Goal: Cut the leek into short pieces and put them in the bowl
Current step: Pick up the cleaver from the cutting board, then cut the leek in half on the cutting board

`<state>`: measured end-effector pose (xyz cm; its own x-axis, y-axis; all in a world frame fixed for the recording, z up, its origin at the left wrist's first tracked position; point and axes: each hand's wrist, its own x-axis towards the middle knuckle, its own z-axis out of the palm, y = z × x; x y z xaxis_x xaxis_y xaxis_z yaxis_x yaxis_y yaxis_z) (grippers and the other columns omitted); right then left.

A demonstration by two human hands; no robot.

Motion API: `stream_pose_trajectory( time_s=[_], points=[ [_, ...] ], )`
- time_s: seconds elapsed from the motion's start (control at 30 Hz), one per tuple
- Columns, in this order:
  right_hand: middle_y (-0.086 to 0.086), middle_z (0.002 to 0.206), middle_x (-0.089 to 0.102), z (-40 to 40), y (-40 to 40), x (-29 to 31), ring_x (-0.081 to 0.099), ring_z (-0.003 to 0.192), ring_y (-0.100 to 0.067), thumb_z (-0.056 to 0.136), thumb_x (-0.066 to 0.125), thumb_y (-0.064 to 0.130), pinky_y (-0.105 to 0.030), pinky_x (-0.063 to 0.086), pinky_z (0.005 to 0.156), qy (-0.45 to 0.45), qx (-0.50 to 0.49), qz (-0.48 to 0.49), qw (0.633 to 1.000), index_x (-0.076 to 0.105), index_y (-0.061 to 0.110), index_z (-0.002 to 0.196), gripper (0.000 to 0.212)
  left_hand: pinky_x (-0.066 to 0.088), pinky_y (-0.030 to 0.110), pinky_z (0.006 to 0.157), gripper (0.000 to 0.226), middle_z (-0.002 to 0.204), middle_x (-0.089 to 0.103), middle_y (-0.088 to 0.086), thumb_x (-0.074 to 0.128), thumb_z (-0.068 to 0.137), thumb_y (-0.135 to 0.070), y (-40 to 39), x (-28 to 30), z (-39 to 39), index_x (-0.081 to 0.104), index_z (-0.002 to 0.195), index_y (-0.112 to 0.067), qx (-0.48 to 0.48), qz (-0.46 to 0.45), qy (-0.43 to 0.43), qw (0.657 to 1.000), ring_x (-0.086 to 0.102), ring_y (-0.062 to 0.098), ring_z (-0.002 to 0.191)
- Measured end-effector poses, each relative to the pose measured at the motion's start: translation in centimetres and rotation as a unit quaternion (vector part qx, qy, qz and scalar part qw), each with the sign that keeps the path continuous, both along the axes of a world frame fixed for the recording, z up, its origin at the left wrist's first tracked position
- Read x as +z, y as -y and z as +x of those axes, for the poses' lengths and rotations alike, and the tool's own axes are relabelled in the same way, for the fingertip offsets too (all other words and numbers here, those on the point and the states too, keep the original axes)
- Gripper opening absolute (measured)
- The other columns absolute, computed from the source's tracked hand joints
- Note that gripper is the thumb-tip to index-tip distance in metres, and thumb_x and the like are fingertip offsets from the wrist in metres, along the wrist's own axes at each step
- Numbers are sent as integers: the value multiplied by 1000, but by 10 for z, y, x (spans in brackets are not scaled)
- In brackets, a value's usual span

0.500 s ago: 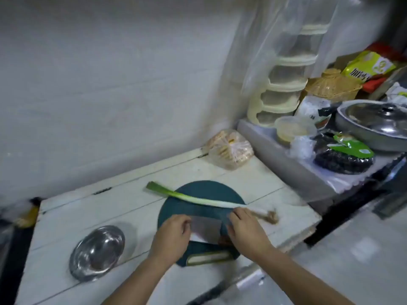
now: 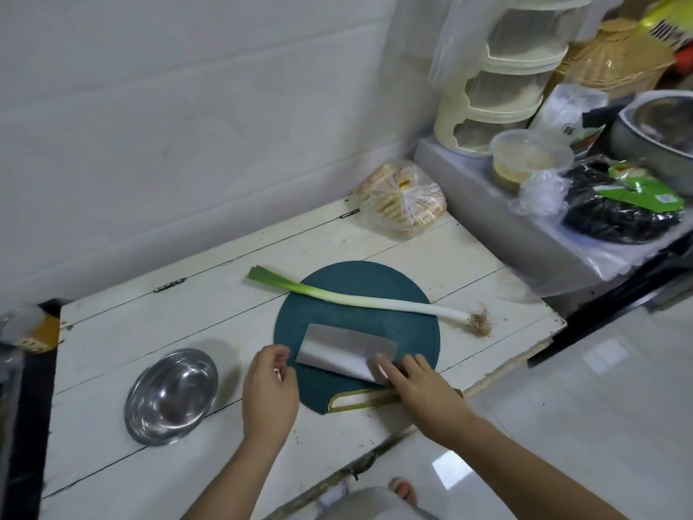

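Leek (image 2: 369,299) lies whole across far edge of cutting board (image 2: 356,283), root end overhanging onto table (image 2: 150,324). Light, firm, smooth, likely to roll; pin white shaft. Right hand (image 2: 420,384) fingers rest on cleaver (image 2: 345,350), grip unclear. Left hand (image 2: 268,392) loosely curled, empty. Bowl (image 2: 170,395) empty, left.

the bowl (image 2: 171,396) is shiny polished metal, the cleaver (image 2: 343,349) blade brushed steel. matt dark-green plastic cutting board (image 2: 360,287) on a scuffed, white-painted wooden table (image 2: 150,332); glossy floor tiles (image 2: 600,425) nearby.
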<state>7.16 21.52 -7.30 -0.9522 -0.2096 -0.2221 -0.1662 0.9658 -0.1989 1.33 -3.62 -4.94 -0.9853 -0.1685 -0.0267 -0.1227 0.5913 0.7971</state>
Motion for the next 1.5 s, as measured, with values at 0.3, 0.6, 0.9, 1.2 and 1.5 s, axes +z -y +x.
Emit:
stream_pose_trajectory(
  time_s=[0.3, 0.6, 0.9, 1.2, 1.5],
  points=[
    [4, 83, 62, 34, -14, 45, 59, 77, -15, 101, 48, 35, -40, 54, 70, -118, -475, -263, 831, 55, 30, 132, 33, 42, 40, 107, 46, 142, 49, 4, 53, 96, -17, -78, -37, -89, 49, 142, -18, -316, -218, -73, 921, 44, 23, 129],
    [-1, 71, 67, 35, -38, 73, 66, 60, -20, 102, 46, 20, -41, 58, 58, -113, -551, -228, 795, 65, 19, 101, 19, 42, 41, 99, 76, 121, 55, 4, 55, 90, -3, -111, -49, -150, 26, 155, -31, -469, -446, -148, 748, 53, 26, 108],
    [2, 67, 64, 7, -10, 83, 64, 58, -18, 102, 46, 24, -40, 56, 57, -67, -461, -183, 866, 59, 18, 85, 22, 49, 38, 65, 88, 100, 58, 6, 77, 61, 4, -19, -14, -135, 53, 141, -21, -437, -403, -141, 792, 57, 27, 78],
    [3, 68, 53, -20, 45, 77, 52, 57, -18, 103, 45, 25, -32, 35, 48, -29, -374, -143, 916, 45, 20, 73, 30, 47, 42, 90, 67, 121, 57, 8, 61, 85, 1, -81, -41, -95, 42, 147, -15, -434, -318, -79, 839, 50, 29, 112],
    [7, 68, 49, -18, 64, 66, 53, 61, -22, 103, 41, 23, -36, 42, 54, 31, -357, -115, 927, 41, 20, 79, 25, 49, 37, 95, 58, 120, 58, -4, 74, 83, -41, 27, -59, -86, 59, 135, -22, -349, -282, -76, 891, 55, 20, 110]
  ],
)
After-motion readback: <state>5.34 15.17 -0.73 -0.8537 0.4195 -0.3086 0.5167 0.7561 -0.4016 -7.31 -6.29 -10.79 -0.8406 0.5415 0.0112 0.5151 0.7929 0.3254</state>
